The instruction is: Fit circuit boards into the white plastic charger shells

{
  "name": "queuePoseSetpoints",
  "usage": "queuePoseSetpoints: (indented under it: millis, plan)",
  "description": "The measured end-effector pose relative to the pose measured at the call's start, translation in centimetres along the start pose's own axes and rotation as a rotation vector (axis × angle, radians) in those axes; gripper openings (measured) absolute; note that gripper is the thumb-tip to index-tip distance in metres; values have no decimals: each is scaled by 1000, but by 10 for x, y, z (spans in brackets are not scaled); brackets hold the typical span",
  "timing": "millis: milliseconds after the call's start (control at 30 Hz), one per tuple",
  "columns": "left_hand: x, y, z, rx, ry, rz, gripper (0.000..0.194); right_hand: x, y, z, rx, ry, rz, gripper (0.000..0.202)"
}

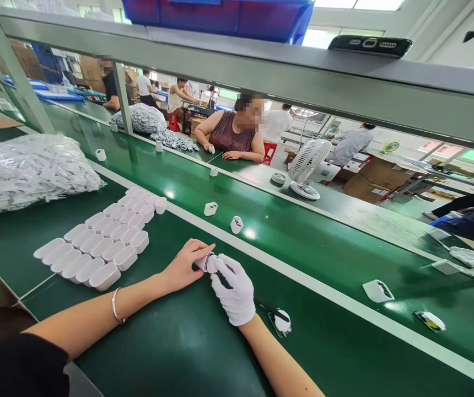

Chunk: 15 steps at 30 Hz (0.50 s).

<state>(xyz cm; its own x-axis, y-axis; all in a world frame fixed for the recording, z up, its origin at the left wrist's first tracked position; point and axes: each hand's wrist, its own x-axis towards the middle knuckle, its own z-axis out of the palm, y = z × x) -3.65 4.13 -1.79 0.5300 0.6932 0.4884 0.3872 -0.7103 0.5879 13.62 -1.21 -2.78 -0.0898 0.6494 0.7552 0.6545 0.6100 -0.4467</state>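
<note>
My bare left hand (187,266), with a silver bangle at the wrist, is closed around a small white plastic casing (202,262) held tilted over the green bench. Wearing a white glove, my right hand (233,289) has its fingertips pinched at the casing's open end; whatever they hold is hidden by the glove. A black thin tool (270,310) sticks out from behind the gloved hand, and I cannot tell if that hand grips it. The tool's tip overlaps a small circuit board with a white round part (282,322) on the bench.
Rows of white casings (96,242) stand left, beside a clear bag of white parts (30,173). Open casings (237,224) and another circuit board (430,321) lie on the green belt (303,242). Beyond are a fan (309,165) and a seated person (237,129). A metal shelf (237,60) crosses overhead.
</note>
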Motion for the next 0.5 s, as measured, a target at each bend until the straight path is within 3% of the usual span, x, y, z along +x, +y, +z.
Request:
queuePoseSetpoints:
  millis: [200,500]
  plan:
    - [1,-2,0,-10,-20,-30,77,-2,0,-5,134,-59,107,37]
    - [1,3,-3,-17,-47,-48,77,-7,3,6,142,-99,194,28]
